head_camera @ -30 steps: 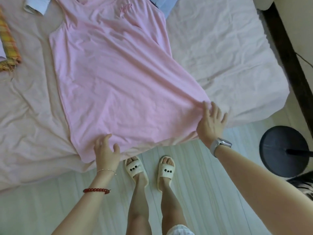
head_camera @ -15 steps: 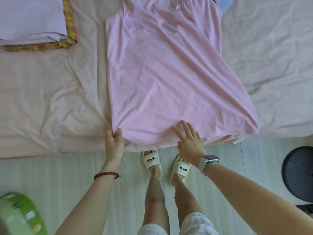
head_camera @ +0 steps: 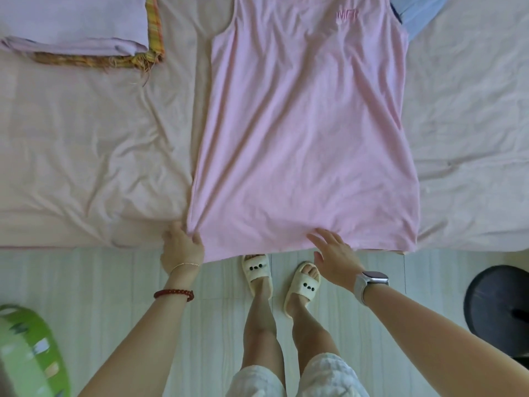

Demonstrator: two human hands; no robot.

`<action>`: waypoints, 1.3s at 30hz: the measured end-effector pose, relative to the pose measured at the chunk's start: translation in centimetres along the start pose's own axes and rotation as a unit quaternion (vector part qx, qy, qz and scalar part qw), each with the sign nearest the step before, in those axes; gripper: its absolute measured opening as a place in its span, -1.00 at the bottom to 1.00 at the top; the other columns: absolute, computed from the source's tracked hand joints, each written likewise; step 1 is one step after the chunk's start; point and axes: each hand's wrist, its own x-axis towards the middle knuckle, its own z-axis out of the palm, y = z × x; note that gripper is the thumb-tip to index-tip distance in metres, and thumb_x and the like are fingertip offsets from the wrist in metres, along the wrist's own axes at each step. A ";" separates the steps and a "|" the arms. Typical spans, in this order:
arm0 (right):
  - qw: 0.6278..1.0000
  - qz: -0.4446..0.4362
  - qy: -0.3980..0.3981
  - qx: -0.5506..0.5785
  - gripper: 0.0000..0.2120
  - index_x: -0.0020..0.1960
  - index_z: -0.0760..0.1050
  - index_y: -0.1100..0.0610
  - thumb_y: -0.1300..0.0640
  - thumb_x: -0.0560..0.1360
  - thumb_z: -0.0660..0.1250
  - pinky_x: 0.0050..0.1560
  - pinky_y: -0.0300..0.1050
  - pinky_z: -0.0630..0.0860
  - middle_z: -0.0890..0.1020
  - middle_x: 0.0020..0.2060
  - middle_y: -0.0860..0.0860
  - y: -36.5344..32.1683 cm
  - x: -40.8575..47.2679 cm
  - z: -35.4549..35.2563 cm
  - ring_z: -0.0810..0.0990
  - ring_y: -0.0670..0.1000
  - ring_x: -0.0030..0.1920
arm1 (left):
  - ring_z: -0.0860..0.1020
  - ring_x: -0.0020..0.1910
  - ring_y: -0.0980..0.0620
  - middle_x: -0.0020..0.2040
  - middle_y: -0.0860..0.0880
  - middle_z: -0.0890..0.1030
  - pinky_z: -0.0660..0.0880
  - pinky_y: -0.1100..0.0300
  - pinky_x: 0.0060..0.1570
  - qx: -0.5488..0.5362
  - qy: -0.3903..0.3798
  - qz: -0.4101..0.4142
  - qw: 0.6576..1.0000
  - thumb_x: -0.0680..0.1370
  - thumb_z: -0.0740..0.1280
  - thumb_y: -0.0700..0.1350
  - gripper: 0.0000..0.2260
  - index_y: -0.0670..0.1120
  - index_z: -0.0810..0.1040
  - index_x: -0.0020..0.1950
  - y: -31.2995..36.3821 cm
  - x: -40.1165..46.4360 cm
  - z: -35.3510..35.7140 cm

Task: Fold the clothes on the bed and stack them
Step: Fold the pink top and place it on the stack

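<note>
A pink sleeveless dress (head_camera: 306, 133) lies spread flat on the bed (head_camera: 86, 156), its hem hanging slightly over the near edge. My left hand (head_camera: 181, 247) pinches the hem's left corner. My right hand (head_camera: 335, 255) rests with straight fingers on the hem near its middle. At the far left a folded lilac garment (head_camera: 71, 21) sits on a folded yellow-orange plaid cloth (head_camera: 154, 30).
A blue garment (head_camera: 415, 12) peeks out from under the dress at the top right. A green basket (head_camera: 28, 353) stands on the floor at the lower left, a dark round base (head_camera: 498, 302) at the right. My slippered feet are by the bed edge.
The dress's right side has been drawn in, so the hem now lies straight along the bed edge. My right hand came left from the right corner to the hem's middle.
</note>
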 end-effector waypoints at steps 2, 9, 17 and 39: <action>0.999 0.017 0.046 -0.018 -0.53 0.48 0.14 0.01 0.14 0.58 0.08 0.41 0.02 0.12 0.09 0.50 0.01 -0.2 0.0 -0.8 0.03 0.04 0.49 | 0.37 0.22 -0.30 0.29 -0.26 0.35 0.38 -0.16 0.06 0.046 0.033 0.078 0.995 0.47 0.33 -0.16 -0.56 -0.21 0.33 0.32 1.1 -0.5 0.3; 0.994 0.090 -0.026 -0.053 -0.46 0.51 -0.12 -0.14 0.05 0.60 0.01 0.43 0.25 0.00 -0.24 0.51 -0.02 0.8 1.8 -2.9 -0.22 0.13 0.50 | 0.02 0.49 -0.24 0.53 -0.15 0.04 0.29 -0.17 0.32 0.223 -0.091 0.350 0.905 0.49 0.33 -0.06 -0.42 0.00 0.21 0.47 5.0 -1.1 2.7; 0.994 0.104 -0.027 0.018 -0.59 0.44 0.23 -0.01 0.08 0.60 0.02 0.29 -0.01 0.31 0.33 0.40 0.00 0.9 3.7 -9.0 0.29 0.08 0.37 | 0.44 0.21 -0.11 0.28 -0.05 0.45 0.40 0.09 0.08 0.283 -0.151 0.270 0.908 0.58 0.11 -0.01 -0.70 -0.02 0.45 0.27 11.9 2.1 -0.9; 0.940 0.058 0.336 -0.025 -0.69 0.25 0.43 0.20 0.14 0.57 0.09 0.08 0.09 0.34 0.46 0.15 0.18 9.9 30.9 -42.7 0.37 0.21 0.17 | 0.22 0.39 -0.22 0.41 -0.23 0.28 0.18 -0.01 0.37 0.138 -0.011 0.363 0.921 0.59 0.09 -0.29 -0.60 -0.21 0.27 0.44 43.0 27.6 -6.6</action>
